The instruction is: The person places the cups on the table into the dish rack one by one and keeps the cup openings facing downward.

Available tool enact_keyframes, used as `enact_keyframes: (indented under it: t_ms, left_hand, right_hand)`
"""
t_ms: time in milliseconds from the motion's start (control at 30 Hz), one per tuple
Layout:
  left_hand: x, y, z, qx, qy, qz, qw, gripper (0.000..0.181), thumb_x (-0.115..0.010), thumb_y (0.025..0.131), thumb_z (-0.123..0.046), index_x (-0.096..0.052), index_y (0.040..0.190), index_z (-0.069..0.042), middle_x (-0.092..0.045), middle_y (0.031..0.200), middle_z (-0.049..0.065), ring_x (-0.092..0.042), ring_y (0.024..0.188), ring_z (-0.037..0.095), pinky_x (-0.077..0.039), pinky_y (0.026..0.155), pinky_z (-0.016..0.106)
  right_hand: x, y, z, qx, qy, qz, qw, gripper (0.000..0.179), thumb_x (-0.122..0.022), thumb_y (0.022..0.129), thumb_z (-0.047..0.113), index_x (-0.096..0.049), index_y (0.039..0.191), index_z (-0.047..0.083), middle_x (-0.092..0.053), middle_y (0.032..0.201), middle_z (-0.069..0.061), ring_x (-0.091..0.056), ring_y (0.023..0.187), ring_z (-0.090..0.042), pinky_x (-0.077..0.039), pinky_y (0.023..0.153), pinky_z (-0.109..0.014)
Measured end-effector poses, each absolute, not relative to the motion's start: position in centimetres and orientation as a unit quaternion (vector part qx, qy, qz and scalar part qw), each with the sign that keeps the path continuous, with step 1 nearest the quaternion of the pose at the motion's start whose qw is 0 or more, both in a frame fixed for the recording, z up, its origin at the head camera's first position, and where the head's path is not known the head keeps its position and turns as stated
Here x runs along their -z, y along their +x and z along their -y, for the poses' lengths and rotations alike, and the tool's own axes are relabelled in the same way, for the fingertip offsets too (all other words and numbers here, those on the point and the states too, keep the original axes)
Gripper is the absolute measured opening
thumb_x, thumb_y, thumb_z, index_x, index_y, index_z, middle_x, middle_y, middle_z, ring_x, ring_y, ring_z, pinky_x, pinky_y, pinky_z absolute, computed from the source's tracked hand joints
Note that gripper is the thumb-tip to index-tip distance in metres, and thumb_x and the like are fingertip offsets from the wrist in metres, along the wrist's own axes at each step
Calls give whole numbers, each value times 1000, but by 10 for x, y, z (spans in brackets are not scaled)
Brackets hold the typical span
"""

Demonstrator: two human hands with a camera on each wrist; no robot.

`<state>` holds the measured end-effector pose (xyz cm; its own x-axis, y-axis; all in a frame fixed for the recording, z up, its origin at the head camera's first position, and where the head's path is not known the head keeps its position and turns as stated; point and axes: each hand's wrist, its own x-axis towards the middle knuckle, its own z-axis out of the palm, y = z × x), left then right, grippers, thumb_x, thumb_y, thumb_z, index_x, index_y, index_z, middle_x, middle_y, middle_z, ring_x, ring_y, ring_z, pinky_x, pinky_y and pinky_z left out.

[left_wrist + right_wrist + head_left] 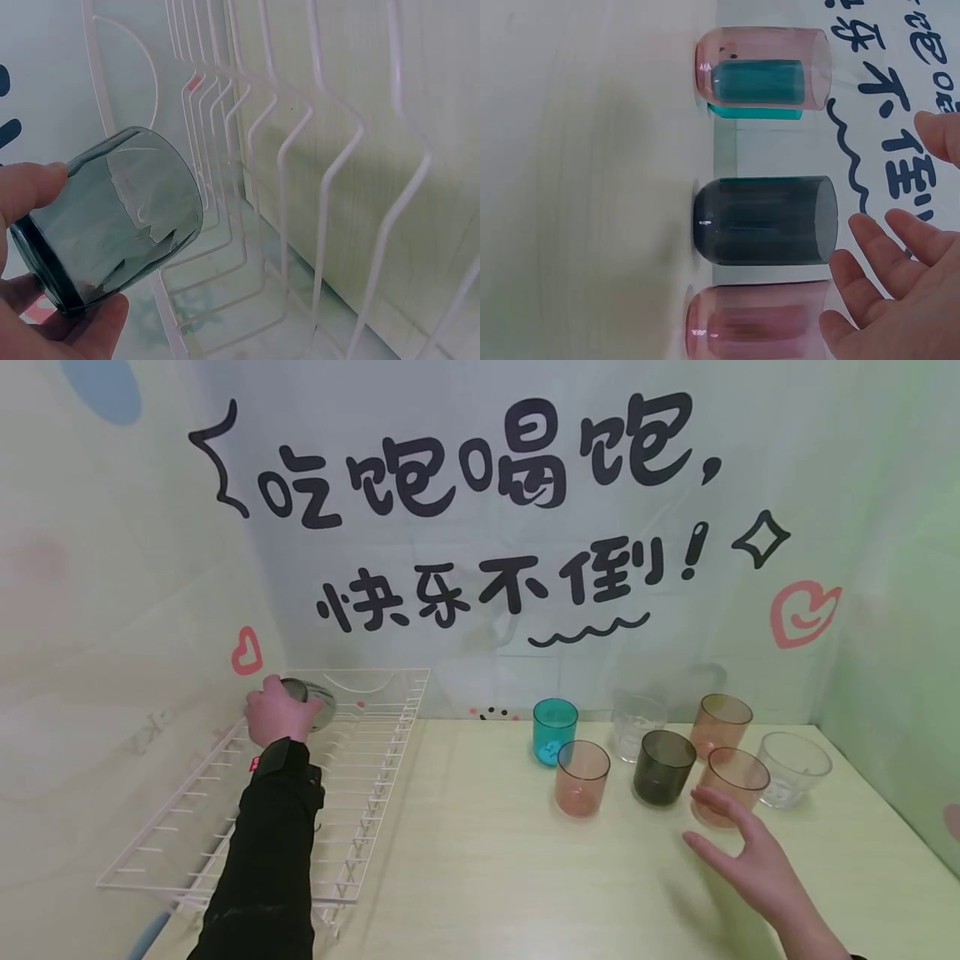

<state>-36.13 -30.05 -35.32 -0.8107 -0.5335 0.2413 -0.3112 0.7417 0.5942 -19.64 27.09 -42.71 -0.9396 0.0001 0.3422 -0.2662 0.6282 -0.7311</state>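
Note:
My left hand [279,712] grips a transparent grey-green glass cup [120,217] by its base end, thumb on one side and fingers on the other. The cup is tilted over the far end of a white wire dish rack [394,781], its mouth pointing away from the palm. Whether it touches the wires cannot be told. On the right, my right hand [757,860] hovers with fingers spread and holds nothing. Nearest to it stand a pink-orange cup [731,777], partly behind the fingertips, and a dark grey cup [769,221].
Around those stand a teal cup [555,731], another pink cup [582,781], an amber-pink cup [722,720] and two clear glasses, one at the back [637,731] and one at the right [795,768]. A printed cloth wall [480,677] closes off the table's back.

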Motion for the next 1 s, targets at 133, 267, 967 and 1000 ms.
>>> enact_keyframes:
  t_ms: [133, 267, 967, 1000]
  left_hand:
    - [353, -366, 303, 272, 233, 912, 198, 71, -60, 79, -37, -31, 127, 6, -37, 121, 29, -37, 109, 45, -38, 83, 55]
    - [353, -372, 303, 265, 234, 914, 197, 70, -60, 79, -36, -32, 124, 9, -39, 119, 28, -40, 107, 43, -39, 83, 54]
    - [359, -390, 305, 259, 237, 921, 167, 58, -56, 79, -28, -37, 120, 7, -40, 116, 30, -38, 107, 46, -40, 80, 56]
    - [360, -391, 305, 258, 241, 922, 162, 59, -57, 79, -29, -36, 120, 8, -41, 116, 30, -39, 107, 46, -40, 80, 56]
  right_hand:
    - [426, -196, -271, -423, 76, 888, 162, 57, -65, 80, 30, -42, 131, 21, -47, 130, -6, -29, 117, 8, -25, 95, -47]
    - [426, -196, -270, -412, 83, 891, 172, 56, -65, 80, 30, -42, 131, 22, -48, 129, -3, -29, 117, 9, -23, 96, -30]
    - [420, -199, -275, -385, 116, 883, 241, 58, -72, 73, 18, -48, 126, 17, -51, 122, -4, -32, 116, 2, -21, 92, -14]
    - [420, -200, -275, -383, 118, 883, 245, 58, -72, 73, 17, -48, 125, 17, -51, 122, -3, -32, 116, 2, -21, 92, -14]
